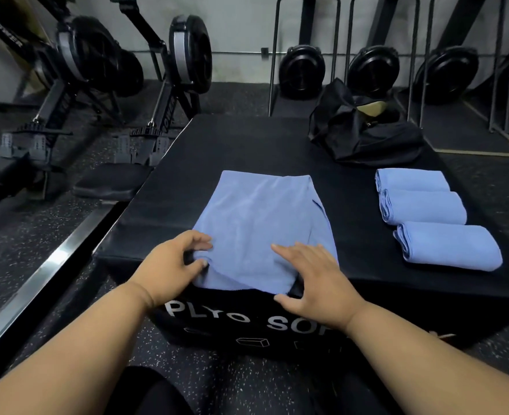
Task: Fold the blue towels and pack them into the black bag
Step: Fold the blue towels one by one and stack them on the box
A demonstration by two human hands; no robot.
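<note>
Blue towels of soft terry cloth sit at different stages on the black padded plyo box (247, 145) that serves as the bench. One blue towel (259, 223) lies half folded at the near edge of the bench, doubled over lengthwise, with a loose flap showing along its right side and its near end hanging just over the edge. Three folded blue towels (426, 218) lie in a row on the right of the bench, each touching the next. A limp black fabric bag (364, 136) slumps at the far right corner, its mouth gaping; no towel shows inside it.

By that count, folding looks mostly done and packing has not started.

The left hand (172, 262) pinches the towel's near left corner between thumb and fingers. The right hand (310, 277) rests flat on the near right part, fingers straight, holding nothing. Rowing machines (103, 61) stand on the floor beyond.
</note>
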